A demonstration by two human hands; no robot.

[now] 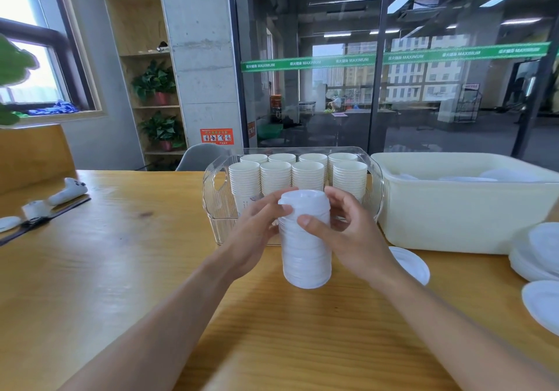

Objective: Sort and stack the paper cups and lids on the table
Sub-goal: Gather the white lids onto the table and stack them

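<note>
A tall stack of white plastic lids (305, 248) stands on the wooden table (121, 269) in front of me. My left hand (260, 227) grips the stack's upper left side, thumb near the top lid. My right hand (344, 233) grips its upper right side, thumb across the front. Behind the stack, a clear plastic bin (216, 203) holds several stacks of cream paper cups (275, 179). Loose white lids lie to the right: one lid (414, 265) beside my right wrist, a lid pile (535, 254) at the table's right edge, and another lid (544, 306) nearer me.
A cream plastic tub (453, 218) with more lids inside stands at the right rear. At the far left lie a white controller (68, 192) and small devices on a dark strip. A grey chair (201, 156) sits behind the table, before a glass wall.
</note>
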